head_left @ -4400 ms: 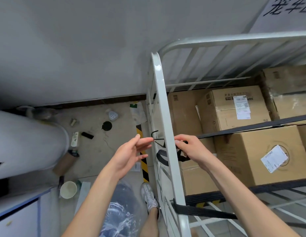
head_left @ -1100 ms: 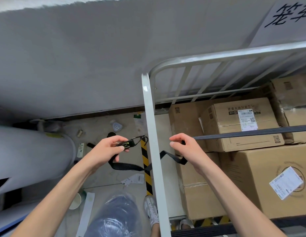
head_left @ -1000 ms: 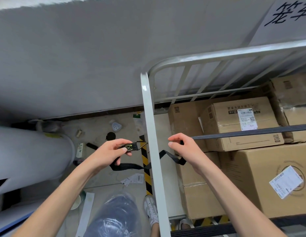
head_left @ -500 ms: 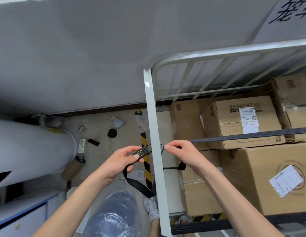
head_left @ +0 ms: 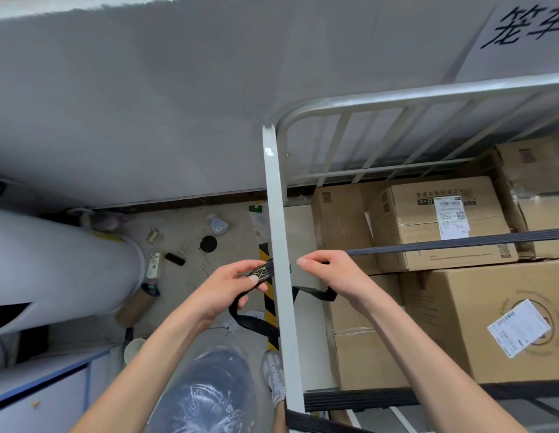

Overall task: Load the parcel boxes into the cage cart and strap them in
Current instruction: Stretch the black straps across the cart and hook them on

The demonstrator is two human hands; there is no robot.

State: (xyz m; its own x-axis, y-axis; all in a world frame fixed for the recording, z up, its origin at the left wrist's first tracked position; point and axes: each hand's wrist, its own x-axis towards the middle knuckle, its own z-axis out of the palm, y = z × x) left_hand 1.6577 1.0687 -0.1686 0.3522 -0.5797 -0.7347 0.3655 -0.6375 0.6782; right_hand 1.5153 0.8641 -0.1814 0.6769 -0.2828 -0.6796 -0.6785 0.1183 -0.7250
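Pinching the strap end (head_left: 262, 274), the left grip (head_left: 223, 292) had closed in on the cart post (head_left: 279, 232); the right grip (head_left: 337, 276) held the strap (head_left: 443, 243) inside. Mid-strapping, fastening it taut likely came next.

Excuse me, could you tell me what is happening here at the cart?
A person is strapping parcel boxes into the cage cart. The left hand pinches the black strap by its stitched end outside the white corner post; the right hand grips it inside, where it runs across the boxes. Slack hangs between the hands.
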